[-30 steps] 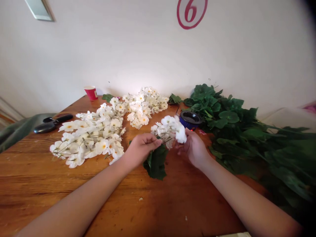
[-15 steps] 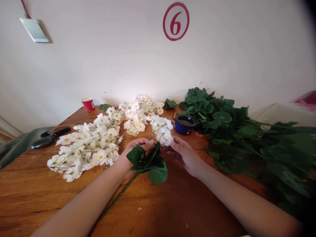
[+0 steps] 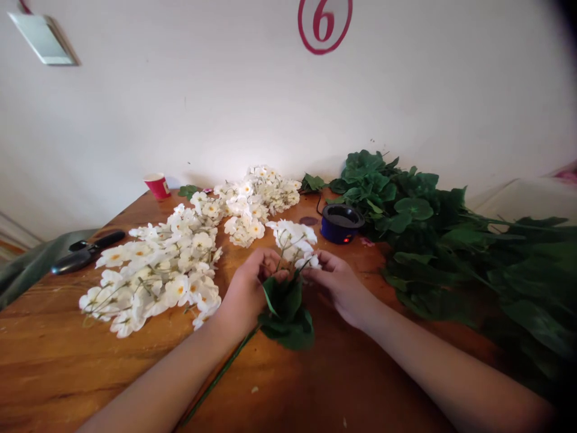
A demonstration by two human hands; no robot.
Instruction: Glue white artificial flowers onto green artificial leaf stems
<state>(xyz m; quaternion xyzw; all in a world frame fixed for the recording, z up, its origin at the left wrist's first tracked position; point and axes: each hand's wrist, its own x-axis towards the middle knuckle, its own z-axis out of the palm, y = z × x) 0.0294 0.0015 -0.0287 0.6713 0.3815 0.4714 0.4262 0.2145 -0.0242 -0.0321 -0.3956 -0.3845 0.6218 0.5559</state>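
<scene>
An artificial flower stem (image 3: 288,307) with dark green leaves and a white blossom cluster (image 3: 293,237) is held over the middle of the table. My left hand (image 3: 247,288) is closed round it just under the blossoms, its thumb and fingertips pinching the thin stalks. From the other side, my right hand (image 3: 336,282) pinches at the lower right white blossom; its further fingers are partly hidden. The long green stalk slants down toward the table's near edge, passing beside my left forearm. Loose white flowers (image 3: 171,270) lie in a heap left of my hands.
Behind my right hand stands a small blue pot (image 3: 341,224) with a red light and a cord. Green leaf stems (image 3: 415,240) pile up on the right. Further white flowers (image 3: 256,198), a red paper cup (image 3: 157,186) and black-handled cutters (image 3: 88,251) lie on the wooden table (image 3: 148,373).
The blossom cluster has tipped and turned, with its lower flower now facing away more. The leaves have swung to the right with my left hand. My view has tilted down slightly.
</scene>
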